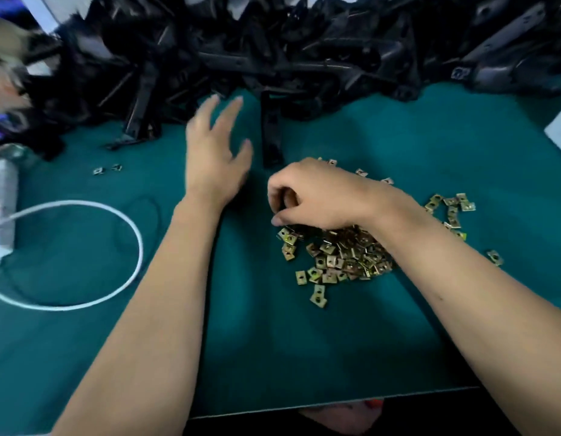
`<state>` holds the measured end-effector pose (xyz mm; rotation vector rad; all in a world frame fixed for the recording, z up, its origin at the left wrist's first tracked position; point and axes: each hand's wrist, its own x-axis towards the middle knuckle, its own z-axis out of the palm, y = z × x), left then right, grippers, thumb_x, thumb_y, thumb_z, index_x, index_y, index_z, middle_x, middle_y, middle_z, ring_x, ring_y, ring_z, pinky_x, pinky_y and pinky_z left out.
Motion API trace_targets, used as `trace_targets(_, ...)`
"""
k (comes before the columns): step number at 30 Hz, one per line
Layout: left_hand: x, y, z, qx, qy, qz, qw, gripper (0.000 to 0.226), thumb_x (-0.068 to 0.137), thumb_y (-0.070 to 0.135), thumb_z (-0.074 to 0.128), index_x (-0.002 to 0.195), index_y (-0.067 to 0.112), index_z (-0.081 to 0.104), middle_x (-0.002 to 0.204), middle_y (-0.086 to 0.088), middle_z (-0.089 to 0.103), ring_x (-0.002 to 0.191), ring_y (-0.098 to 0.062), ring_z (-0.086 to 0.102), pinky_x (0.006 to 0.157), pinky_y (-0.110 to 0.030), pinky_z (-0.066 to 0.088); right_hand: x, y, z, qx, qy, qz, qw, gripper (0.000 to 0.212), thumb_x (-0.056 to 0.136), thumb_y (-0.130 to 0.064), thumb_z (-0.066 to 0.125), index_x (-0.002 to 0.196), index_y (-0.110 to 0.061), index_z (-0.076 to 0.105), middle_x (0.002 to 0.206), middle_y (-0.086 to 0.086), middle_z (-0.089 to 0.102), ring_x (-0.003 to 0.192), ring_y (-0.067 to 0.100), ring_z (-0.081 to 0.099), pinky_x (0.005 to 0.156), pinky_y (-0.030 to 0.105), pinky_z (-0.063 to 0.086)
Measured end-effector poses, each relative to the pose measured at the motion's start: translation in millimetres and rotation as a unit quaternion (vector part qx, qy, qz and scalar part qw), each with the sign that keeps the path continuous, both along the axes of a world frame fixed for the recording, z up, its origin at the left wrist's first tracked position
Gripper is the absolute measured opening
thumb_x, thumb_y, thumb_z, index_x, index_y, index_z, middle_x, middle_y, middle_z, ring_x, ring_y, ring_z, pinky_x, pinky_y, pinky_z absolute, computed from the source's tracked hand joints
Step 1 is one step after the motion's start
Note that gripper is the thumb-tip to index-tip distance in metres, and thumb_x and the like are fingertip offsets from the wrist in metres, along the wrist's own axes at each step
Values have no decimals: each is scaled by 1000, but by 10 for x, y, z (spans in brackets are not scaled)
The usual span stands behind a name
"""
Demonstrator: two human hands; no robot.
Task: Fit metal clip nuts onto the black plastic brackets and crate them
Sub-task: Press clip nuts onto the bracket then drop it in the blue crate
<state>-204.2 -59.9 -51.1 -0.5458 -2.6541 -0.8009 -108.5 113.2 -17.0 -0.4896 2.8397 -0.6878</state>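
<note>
Green-topped counter (84, 341). Big heap of black plastic brackets (273, 48) along the far edge; one bracket (270, 133) juts toward centre. Pile of small brass-coloured metal clip nuts (342, 256) right of centre. Right hand (317, 193) rests on the pile, grip curled, fingertips down among the nuts; cannot tell if it holds one. Left hand (214, 146) fingers spread, holding nothing, just beside the jutting bracket. White cable loop (128, 228) near left edge.

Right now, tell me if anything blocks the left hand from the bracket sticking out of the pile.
Nothing visible does. The left hand is open over bare green mat, and the bracket lies just to its right with only mat between. The right hand is nearer, curled over the clip nuts.
</note>
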Motion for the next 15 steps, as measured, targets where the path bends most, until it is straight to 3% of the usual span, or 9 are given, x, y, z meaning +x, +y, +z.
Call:
trace_targets(3, 60, 199, -69, -48, -26, -110, 992, 56, 100, 20, 57, 155, 27, 46, 167, -12, 27, 152, -34, 26, 123, -33, 17, 62, 83, -48, -78, 5, -15, 997, 15, 87, -25, 82, 83, -21, 68, 61, -11, 63, 52, -4, 56, 53, 12, 40)
trace_targets(5, 52, 209, -83, -14, -29, -99, 995, 44, 101, 32, 56, 144, 25, 58, 157, -7, 45, 143, -26, 41, 119, -36, 32, 88, 143, -81, -135, -6, -41, 990, 15, 91, -22, 78, 83, -18, 66, 56, -15, 63, 49, -4, 56, 50, 11, 40)
trace_targets(7, 47, 167, -65, 43, -3, -46, 998, 37, 94, 51, 61, 119, 24, 66, 128, 3, 61, 114, -15, 57, 94, -33, 48, 91, 154, -123, -162, -1, -53, 985, 15, 94, -24, 74, 84, -18, 65, 56, -23, 62, 49, -3, 57, 50, 12, 40)
trace_targets(8, 60, 146, -55, 53, 5, -17, 998, 38, 88, 56, 66, 108, 23, 64, 115, 7, 61, 99, -12, 57, 79, -29, 46, 96, 134, -145, -162, 16, -51, 985, 16, 95, -25, 73, 84, -18, 65, 57, -23, 62, 52, -4, 58, 53, 12, 40)
trace_targets(10, 75, 123, -56, 48, 13, 33, 998, 35, 80, 44, 79, 97, 20, 59, 105, 7, 62, 90, -15, 57, 70, -27, 39, 100, 84, -183, -176, 49, -52, 982, 15, 96, -24, 71, 84, -18, 64, 61, -15, 65, 55, -3, 58, 55, 13, 40)
trace_targets(12, 94, 85, -48, 68, 29, 84, 994, 25, 81, 25, 77, 93, 18, 56, 101, 5, 68, 89, -23, 62, 77, -33, 45, 93, 65, -220, -241, 50, -67, 967, 14, 97, -19, 70, 86, -13, 62, 68, -3, 69, 48, 5, 59, 48, 14, 41)
trace_targets(15, 99, -5, 7, 225, -8, 92, 970, 22, 88, 9, 66, 106, 16, 57, 82, 11, 68, 75, -23, 68, 72, -38, 56, 54, 111, -246, -349, 52, -109, 929, 12, 97, -11, 69, 87, -8, 64, 69, 5, 69, 49, 20, 62, 40, 26, 47)
